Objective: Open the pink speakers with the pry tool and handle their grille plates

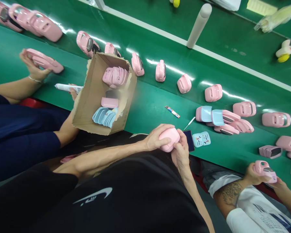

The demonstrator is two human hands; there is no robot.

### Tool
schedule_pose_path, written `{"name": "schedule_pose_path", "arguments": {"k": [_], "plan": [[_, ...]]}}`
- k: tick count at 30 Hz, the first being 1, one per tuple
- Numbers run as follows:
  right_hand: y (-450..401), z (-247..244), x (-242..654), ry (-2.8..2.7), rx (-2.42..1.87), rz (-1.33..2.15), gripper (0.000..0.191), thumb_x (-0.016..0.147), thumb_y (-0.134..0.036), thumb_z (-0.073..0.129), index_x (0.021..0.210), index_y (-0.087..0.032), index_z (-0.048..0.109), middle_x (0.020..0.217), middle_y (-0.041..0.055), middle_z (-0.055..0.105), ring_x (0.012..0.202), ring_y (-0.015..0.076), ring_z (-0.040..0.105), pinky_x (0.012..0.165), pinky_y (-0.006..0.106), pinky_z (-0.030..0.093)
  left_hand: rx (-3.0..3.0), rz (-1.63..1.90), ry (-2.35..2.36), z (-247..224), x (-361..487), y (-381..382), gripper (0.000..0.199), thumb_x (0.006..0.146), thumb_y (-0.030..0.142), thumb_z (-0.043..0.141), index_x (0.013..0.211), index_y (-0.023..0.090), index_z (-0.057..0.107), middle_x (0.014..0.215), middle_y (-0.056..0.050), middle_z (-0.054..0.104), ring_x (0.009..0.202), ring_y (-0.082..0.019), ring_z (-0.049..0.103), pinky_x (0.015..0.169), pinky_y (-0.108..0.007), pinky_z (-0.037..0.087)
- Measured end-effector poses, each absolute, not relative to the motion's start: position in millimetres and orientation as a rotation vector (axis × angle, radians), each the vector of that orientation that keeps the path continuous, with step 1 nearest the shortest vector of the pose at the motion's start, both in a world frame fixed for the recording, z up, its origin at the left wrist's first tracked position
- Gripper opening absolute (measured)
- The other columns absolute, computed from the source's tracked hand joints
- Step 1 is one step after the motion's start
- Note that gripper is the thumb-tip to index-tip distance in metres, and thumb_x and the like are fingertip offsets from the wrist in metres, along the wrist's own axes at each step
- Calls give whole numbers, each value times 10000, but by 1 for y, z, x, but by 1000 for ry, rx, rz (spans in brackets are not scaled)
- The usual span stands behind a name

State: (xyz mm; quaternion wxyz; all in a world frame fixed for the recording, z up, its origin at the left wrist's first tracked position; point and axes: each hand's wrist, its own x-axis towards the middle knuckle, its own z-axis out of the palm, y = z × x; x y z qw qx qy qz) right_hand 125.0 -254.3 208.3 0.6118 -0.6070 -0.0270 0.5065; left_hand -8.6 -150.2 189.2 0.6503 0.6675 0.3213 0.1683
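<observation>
The fingers of the left hand [155,140] lie pressed together across the top of a pink plastic shell [169,137], while the fingers of the right hand [180,152] curl round its near end, so the 2 hands clasp it between them. The shell sits just above the worktop [147,106], near its lower edge and around the middle of its length.

Just beside the right hand lies a dark blue rectangular panel [189,140], and next to that is a pale blue card of printed stickers [201,139]. A small white stick [189,123] and a small glue tube [172,112] lie a little further up the worktop. To the right sits a cluster of pink shells [224,118], some with pale blue pieces on them, and more pink shells [184,83] run in a row towards the far edge.

Left of the hands, a cardboard box [87,97] holds pink and pale blue pieces, part of them blurred. Beyond it, a co-worker's hand [32,64] holds a pink shell and another hand [74,92] grips a white tube [68,87]. At the lower right corner, a tattooed co-worker's hands [253,173] hold another pink shell [265,170].
</observation>
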Motion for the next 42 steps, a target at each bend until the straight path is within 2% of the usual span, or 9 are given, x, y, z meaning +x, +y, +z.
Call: {"name": "schedule_pose_path", "arguments": {"k": [11, 18, 20, 22, 24, 27, 29, 33, 42], "plan": [[-257, 206, 126, -95, -1367, 1112, 581, 647, -223, 797, 1215, -281, 687, 1184, 10, 680, 1032, 197, 621, 930, 352, 539, 1550, 398, 686, 190, -6, -148, 681, 873, 564, 718, 1450, 215, 619, 1453, -139, 628, 1354, -358, 594, 1194, -546, 466], [-258, 204, 126, -79, -1365, 1095, 575, 621, -201, 779, 1184, -282, 693, 1148, 2, 692, 999, 194, 619, 889, 333, 534, 1574, 355, 687, 191, -5, -146, 674, 880, 558, 716, 1460, 232, 613, 1472, -139, 624, 1388, -355, 580, 1217, -560, 459], [-259, 204, 128, -67, -1350, 1118, 587, 622, -209, 785, 1197, -283, 694, 1157, 3, 696, 1003, 195, 621, 899, 336, 528, 1598, 246, 682, 195, -5, -141, 803, 831, 564, 778, 1531, 234, 564, 1561, -151, 557, 1469, -375, 519, 1256, -574, 424], [-259, 203, 130, -62, -1337, 1156, 617, 620, -222, 793, 1227, -277, 695, 1178, 14, 706, 1018, 206, 628, 914, 349, 527, 1644, 109, 662, 201, -3, -137, 1040, 710, 542, 885, 1619, 248, 477, 1684, -161, 428, 1572, -418, 399, 1294, -599, 375], [-261, 204, 131, -82, -1327, 1182, 649, 610, -227, 800, 1250, -268, 697, 1208, 31, 713, 1053, 224, 635, 946, 372, 529, 1673, 29, 612, 206, -3, -133, 1130, 634, 470, 931, 1640, 278, 453, 1712, -148, 389, 1596, -431, 365, 1298, -593, 379], [-264, 205, 132, -119, -1308, 1183, 666, 606, -237, 817, 1260, -271, 696, 1240, 41, 715, 1118, 250, 641, 1020, 411, 521, 1647, 85, 545, 206, -4, -132, 954, 665, 398, 890, 1553, 311, 552, 1558, -112, 541, 1494, -379, 508, 1253, -533, 453], [-267, 207, 131, -93, -1289, 1187, 665, 622, -248, 825, 1271, -290, 687, 1250, 38, 719, 1147, 259, 647, 1064, 441, 512, 1611, 168, 531, 202, -6, -134, 890, 675, 403, 877, 1508, 299, 583, 1491, -111, 585, 1455, -370, 542, 1247, -534, 458], [-272, 210, 131, -43, -1281, 1211, 652, 622, -278, 835, 1258, -299, 697, 1267, 41, 724, 1179, 274, 651, 1115, 481, 500, 1603, 216, 505, 193, -9, -137, 897, 688, 442, 872, 1513, 273, 564, 1519, -128, 569, 1480, -395, 513, 1267, -572, 423], [-273, 208, 136, -51, -1291, 1266, 649, 644, -318, 862, 1273, -307, 704, 1280, 35, 724, 1200, 283, 648, 1139, 497, 486, 1604, 188, 556, 199, -8, -135, 895, 698, 454, 856, 1521, 269, 555, 1540, -134, 547, 1487, -398, 501, 1263, -559, 428]]}}
